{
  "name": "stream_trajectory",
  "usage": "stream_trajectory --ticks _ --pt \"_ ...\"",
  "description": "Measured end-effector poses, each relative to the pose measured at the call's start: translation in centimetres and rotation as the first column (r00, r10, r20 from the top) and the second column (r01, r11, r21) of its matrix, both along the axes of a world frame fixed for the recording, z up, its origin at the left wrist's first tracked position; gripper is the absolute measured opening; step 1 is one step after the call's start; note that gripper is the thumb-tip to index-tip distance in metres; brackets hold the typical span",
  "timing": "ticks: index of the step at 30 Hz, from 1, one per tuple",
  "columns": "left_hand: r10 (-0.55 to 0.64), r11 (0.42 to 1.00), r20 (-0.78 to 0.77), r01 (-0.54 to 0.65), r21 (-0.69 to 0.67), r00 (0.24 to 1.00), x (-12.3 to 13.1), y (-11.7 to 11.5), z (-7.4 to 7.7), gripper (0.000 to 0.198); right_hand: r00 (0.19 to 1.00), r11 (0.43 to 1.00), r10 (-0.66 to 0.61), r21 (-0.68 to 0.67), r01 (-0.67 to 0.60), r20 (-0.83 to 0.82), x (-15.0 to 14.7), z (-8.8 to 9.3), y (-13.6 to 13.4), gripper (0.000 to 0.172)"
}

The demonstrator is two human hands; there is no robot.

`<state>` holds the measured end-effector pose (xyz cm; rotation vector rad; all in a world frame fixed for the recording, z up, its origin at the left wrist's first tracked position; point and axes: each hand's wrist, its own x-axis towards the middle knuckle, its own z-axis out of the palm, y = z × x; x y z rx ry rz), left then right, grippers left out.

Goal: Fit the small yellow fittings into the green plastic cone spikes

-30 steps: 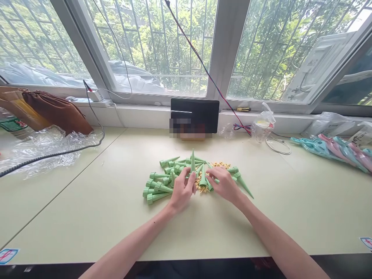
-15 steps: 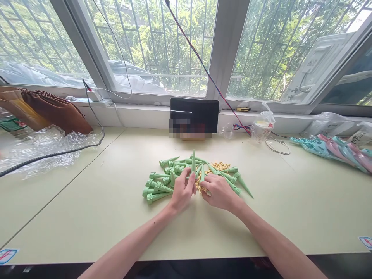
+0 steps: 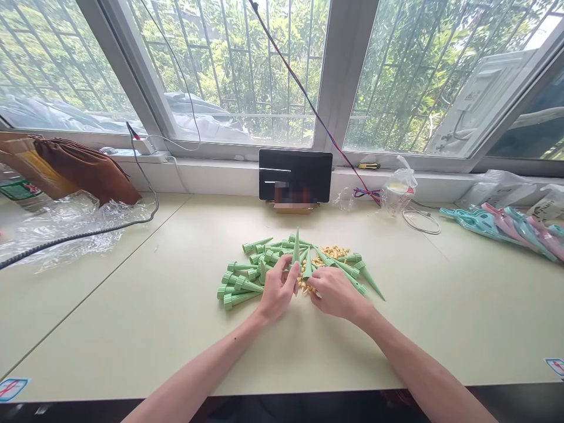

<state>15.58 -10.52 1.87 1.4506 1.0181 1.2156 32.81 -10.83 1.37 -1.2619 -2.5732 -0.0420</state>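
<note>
My left hand is closed around a green plastic watering spike, which stands upright with its tip pointing up. My right hand has its fingers bent down at the small yellow plastic pieces; what its fingertips pinch, if anything, is hidden. Just beyond those fingers another green spike points away from me. More green spikes with ribbed caps lie piled to the left of my left hand, and several more lie right of the yellow heap.
A dark tablet stands on a small stand at the table's back. Clear plastic wrap and a black cable lie left. Pink and teal hangers and a bagged cup are at the back right.
My right hand has shifted slightly right, its fingertips lower among the yellow pieces. The spike in my left hand has moved a touch to the right.
</note>
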Motion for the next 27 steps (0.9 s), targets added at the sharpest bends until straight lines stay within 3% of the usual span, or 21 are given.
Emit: stream_trajectory --ticks 27 --pt "-0.054 0.999 -0.043 0.054 0.001 0.998 -0.2 0.1 -0.6 0.029 0.999 0.999 0.046 -0.028 -0.046 -0.005 1.2 0.2 0.6 0.022"
